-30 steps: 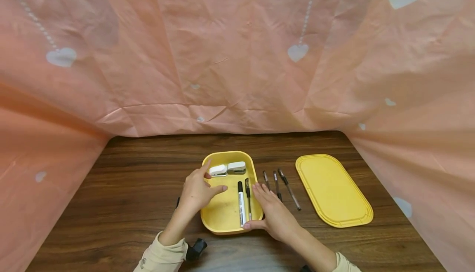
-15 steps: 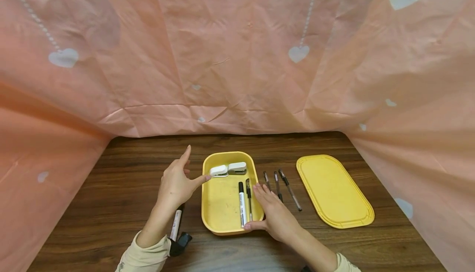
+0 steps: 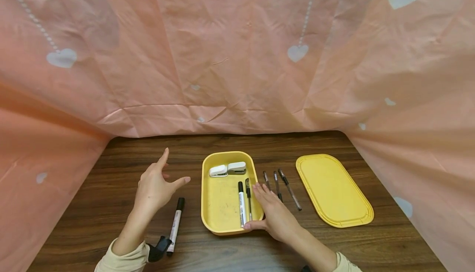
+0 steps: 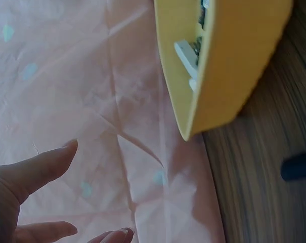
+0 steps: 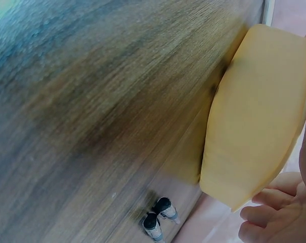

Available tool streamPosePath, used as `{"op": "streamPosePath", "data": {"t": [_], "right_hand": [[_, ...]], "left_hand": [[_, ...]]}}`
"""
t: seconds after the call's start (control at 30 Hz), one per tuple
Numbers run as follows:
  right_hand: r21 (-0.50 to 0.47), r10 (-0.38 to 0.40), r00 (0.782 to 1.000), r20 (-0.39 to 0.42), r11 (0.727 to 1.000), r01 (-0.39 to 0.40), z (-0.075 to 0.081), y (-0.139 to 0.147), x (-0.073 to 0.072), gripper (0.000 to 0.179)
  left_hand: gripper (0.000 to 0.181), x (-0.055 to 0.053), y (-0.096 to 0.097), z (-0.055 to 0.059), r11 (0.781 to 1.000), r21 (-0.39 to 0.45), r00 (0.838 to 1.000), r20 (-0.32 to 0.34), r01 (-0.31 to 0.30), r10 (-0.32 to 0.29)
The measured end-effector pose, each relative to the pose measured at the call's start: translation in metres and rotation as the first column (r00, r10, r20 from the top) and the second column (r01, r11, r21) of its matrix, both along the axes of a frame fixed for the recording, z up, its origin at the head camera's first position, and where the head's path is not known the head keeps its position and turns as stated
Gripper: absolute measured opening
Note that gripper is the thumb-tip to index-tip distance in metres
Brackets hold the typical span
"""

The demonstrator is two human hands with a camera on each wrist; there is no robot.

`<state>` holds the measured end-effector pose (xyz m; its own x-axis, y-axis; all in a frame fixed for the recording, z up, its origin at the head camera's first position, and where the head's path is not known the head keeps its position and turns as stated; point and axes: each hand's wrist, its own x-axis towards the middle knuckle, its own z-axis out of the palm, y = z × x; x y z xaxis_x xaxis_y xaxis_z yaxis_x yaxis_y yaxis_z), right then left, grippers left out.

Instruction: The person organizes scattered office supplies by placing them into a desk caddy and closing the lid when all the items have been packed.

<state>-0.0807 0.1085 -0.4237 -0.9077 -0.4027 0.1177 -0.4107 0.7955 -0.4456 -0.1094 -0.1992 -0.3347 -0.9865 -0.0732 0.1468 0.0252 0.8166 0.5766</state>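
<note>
My left hand (image 3: 154,187) hovers with spread fingers left of a yellow box (image 3: 219,206); nothing is in its grasp. Below it on the table lies a black-capped marker (image 3: 176,226). My right hand (image 3: 276,212) rests at the box's near right corner, fingers extended against the right rim and thumb over the near rim. Inside the box are two small white staplers, a left one (image 3: 218,170) and a right one (image 3: 236,167). Along its right side lie a white marker (image 3: 242,206) with a black cap and a black-capped gel pen (image 3: 248,200).
Three gel pens lie to the right of the box, the rightmost pen (image 3: 290,190) slanting. Further right is a flat yellow lid (image 3: 335,191). A pink curtain (image 3: 237,78) hangs around the back and sides of the wooden table (image 3: 130,152).
My left hand has moved left from over the box to beyond its left side, uncovering the marker on the table. My right hand and the box have stayed in place.
</note>
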Motion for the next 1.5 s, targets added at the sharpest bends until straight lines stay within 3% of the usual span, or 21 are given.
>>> {"op": "streamPosePath", "data": {"t": [0.23,0.57,0.77,1.2,1.5], "right_hand": [[0.001,0.003,1.0,-0.005,1.0,-0.003,-0.001,0.0,0.0,0.105],[0.001,0.008,1.0,-0.004,1.0,-0.008,0.0,0.0,-0.001,0.105],[-0.004,0.009,1.0,0.006,1.0,-0.009,0.001,-0.001,0.0,0.104],[-0.007,0.002,1.0,0.009,1.0,-0.002,0.0,-0.001,0.0,0.104],[0.0,0.001,1.0,-0.002,1.0,-0.001,0.0,-0.001,0.0,0.104]], "left_hand": [[0.099,0.004,-0.016,-0.007,0.999,-0.048,1.0,0.013,-0.019,0.02],[0.102,0.008,-0.028,-0.025,0.997,-0.077,0.996,0.089,-0.02,0.027],[0.105,0.011,-0.032,-0.037,0.994,-0.09,0.984,0.163,-0.055,0.069],[0.103,0.016,-0.025,-0.065,0.998,-0.058,0.965,0.26,-0.027,0.041],[0.1,0.019,-0.019,-0.082,0.998,-0.047,0.955,0.292,-0.034,0.046]]}}
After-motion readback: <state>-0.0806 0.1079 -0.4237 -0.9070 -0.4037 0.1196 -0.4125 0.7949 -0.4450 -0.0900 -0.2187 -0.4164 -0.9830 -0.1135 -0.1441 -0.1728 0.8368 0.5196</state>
